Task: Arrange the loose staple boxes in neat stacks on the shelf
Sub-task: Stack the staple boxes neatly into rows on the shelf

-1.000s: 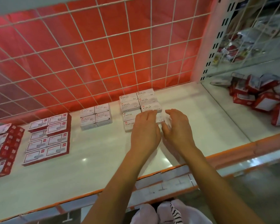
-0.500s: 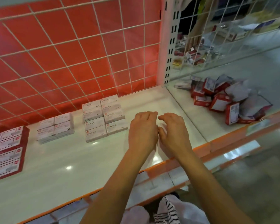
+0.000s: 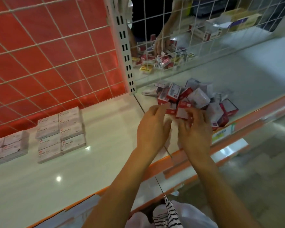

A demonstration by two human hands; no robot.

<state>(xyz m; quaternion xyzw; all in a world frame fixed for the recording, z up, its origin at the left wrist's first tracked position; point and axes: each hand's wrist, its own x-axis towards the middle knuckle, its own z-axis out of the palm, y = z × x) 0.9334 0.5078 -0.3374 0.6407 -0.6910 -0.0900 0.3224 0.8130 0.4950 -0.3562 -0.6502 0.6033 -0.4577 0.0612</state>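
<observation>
Head view shows the pick-up step. Both hands reach the jumbled pile of red boxes (image 3: 194, 99), which lies right of the white upright post (image 3: 126, 51). The right hand (image 3: 195, 130) grips one red box (image 3: 182, 111); the left hand (image 3: 152, 127) is loosely spread, holding nothing. Next the box probably must travel left of the post, beside the neat white stack (image 3: 61, 134). This stack shows eight box tops; the pile I cannot count.
</observation>
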